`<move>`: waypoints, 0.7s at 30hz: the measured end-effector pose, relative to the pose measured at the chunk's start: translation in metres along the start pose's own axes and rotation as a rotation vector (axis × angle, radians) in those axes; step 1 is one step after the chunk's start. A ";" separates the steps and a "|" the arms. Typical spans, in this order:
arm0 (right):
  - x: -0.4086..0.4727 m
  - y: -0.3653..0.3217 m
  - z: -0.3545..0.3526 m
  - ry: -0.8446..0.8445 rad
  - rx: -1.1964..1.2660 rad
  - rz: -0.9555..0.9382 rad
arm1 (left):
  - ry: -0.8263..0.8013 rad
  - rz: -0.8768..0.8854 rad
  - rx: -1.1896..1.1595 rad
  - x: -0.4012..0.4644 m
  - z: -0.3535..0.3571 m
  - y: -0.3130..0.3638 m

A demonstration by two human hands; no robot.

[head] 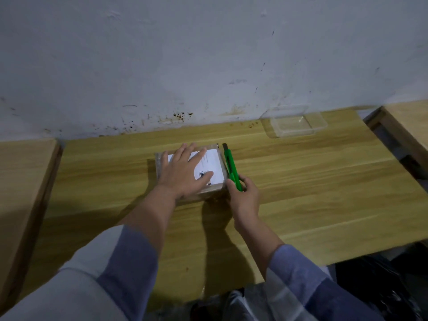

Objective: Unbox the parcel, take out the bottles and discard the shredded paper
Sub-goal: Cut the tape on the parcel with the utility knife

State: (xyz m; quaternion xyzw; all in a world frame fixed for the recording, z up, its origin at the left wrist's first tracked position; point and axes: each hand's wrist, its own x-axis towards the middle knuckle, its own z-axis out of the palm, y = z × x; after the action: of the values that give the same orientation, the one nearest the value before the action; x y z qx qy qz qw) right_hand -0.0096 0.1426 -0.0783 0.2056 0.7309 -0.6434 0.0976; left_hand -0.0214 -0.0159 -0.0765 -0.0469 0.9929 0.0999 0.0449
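**Head view: knife set against the parcel's right edge**

Head view, nearest first: two blue sleeves reach forward over the wooden table [324, 181]. The right hand [245, 195], just beside the near right corner of the parcel [217, 167], has its fingers curled round the lower end of a green box cutter [231, 167], which runs along the parcel's right edge, tip pointing away. The left hand [183, 170] lies flat on top of the parcel with fingers spread, pressing over the white shipping label [214, 166].

The parcel sits at the middle of the table, a small brown box under glossy tape. It looks light and fairly stiff, and the tape is probably slick, so a flat palm on top seems the safest way to steady it while cutting; bottles inside could be fragile, so a shallow cut is wise. No bottles or shredded paper show yet.

Beyond the parcel, to its far right, a clear plastic tub [294, 122] stands near the stained wall [208, 54].
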 end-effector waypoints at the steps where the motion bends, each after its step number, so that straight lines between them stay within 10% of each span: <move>1: 0.006 -0.002 0.002 0.004 -0.001 -0.005 | 0.011 -0.005 0.006 0.002 0.000 -0.001; 21: 0.087 -0.057 0.031 -0.126 -0.168 -0.121 | 0.083 -0.346 -0.078 0.002 0.000 0.011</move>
State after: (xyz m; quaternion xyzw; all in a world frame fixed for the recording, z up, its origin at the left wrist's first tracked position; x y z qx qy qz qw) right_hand -0.1154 0.1221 -0.0673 0.1113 0.7858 -0.5962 0.1213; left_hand -0.0244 -0.0055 -0.0742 -0.2227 0.9664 0.1269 0.0185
